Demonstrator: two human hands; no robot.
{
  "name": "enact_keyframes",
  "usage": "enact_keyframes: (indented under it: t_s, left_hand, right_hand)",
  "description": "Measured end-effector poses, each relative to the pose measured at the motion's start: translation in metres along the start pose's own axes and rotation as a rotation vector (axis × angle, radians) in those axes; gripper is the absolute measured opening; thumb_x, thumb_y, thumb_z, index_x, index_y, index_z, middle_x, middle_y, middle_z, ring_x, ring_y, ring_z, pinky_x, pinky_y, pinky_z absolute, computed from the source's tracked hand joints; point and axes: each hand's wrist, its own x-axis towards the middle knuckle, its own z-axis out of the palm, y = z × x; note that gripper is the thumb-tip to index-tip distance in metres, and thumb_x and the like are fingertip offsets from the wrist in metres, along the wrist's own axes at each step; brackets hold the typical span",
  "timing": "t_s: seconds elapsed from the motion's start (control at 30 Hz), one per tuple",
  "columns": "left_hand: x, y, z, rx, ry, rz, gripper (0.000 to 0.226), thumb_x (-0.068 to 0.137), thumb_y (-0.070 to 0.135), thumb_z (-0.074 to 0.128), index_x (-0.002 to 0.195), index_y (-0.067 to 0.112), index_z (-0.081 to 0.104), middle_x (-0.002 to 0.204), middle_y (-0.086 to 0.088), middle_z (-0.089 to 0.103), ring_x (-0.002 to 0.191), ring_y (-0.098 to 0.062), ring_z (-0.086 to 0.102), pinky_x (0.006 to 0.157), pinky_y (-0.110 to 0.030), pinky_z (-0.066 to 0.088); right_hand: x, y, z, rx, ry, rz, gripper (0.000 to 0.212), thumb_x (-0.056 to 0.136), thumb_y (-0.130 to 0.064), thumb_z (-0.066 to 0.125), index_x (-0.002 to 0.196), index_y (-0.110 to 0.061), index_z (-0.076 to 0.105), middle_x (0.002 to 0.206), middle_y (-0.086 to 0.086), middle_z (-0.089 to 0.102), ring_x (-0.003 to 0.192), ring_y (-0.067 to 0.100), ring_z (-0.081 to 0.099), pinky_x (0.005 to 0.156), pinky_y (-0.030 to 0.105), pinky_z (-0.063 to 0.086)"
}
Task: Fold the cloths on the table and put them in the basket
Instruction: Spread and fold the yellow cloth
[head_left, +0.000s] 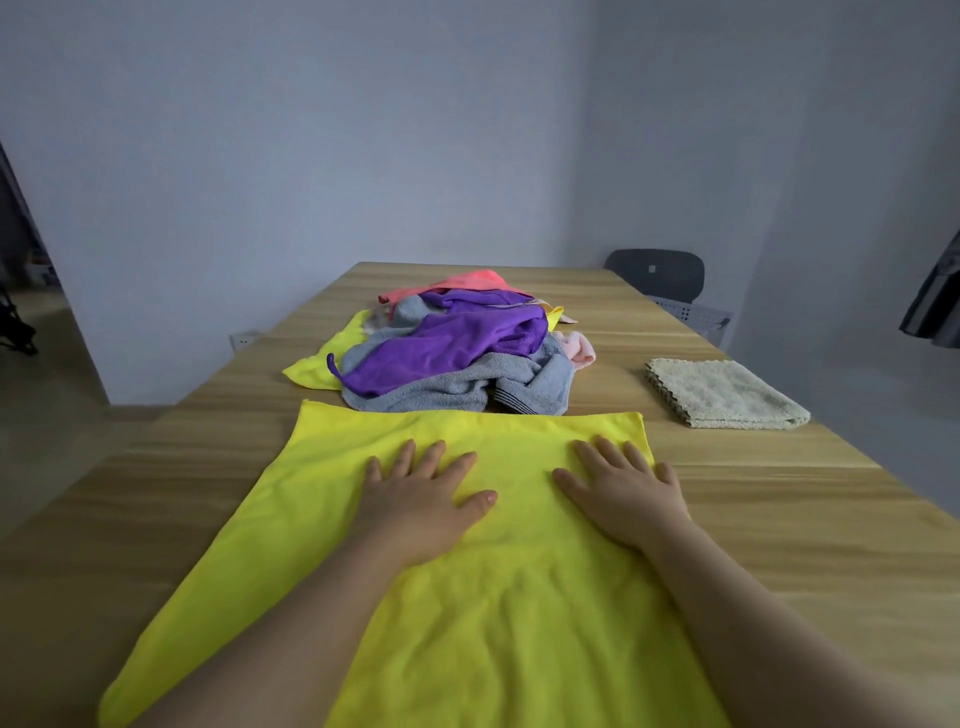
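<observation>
A yellow cloth (332, 519) lies spread flat on the wooden table (779, 519) right in front of me. My left hand (421, 499) and my right hand (621, 493) both rest palm down on its far half, fingers apart, holding nothing. Behind the cloth sits a loose pile of cloths (457, 353): purple on top, grey towel underneath, pink and another yellow at the back. A folded beige cloth (722, 392) lies to the right of the pile. No basket is in view.
A dark chair (657, 273) stands at the table's far right corner, with a perforated grey object (691, 314) beside it. Walls close the room behind; an opening shows at the far left.
</observation>
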Motion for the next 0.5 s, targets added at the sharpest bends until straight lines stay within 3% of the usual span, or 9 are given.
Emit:
enact_keyframes:
  t_s: [0.2,0.37,0.5]
  left_hand:
    - [-0.012,0.02,0.003,-0.016,0.001,-0.02,0.064,0.09,0.068,0.015,0.148,0.042,0.004,0.159,0.005,-0.006,0.146,-0.024,-0.01,0.115,-0.054,-0.005]
    - [-0.015,0.033,0.006,-0.032,0.017,-0.059,0.065,0.09,0.069,0.014,0.148,0.04,0.007,0.159,0.003,-0.003,0.146,-0.027,-0.008,0.113,-0.056,-0.004]
    - [-0.014,0.033,0.004,-0.042,0.023,-0.06,0.066,0.09,0.069,0.015,0.148,0.04,0.007,0.159,0.003,-0.002,0.146,-0.027,-0.006,0.113,-0.056,0.0]
  right_hand:
    - [-0.009,0.019,-0.007,-0.019,0.018,0.017,0.064,0.092,-0.065,0.017,0.149,-0.037,0.011,0.159,-0.009,0.003,0.146,0.019,0.002,0.116,0.045,0.003]
    - [-0.042,0.041,-0.015,-0.001,0.33,0.202,0.052,0.094,-0.05,0.034,0.14,-0.025,0.032,0.144,0.004,0.038,0.132,0.026,0.034,0.104,0.04,0.029]
    - [-0.07,0.065,-0.023,0.071,0.227,0.361,0.043,0.09,-0.045,0.039,0.122,-0.017,0.045,0.128,0.008,0.052,0.121,0.028,0.045,0.097,0.039,0.034]
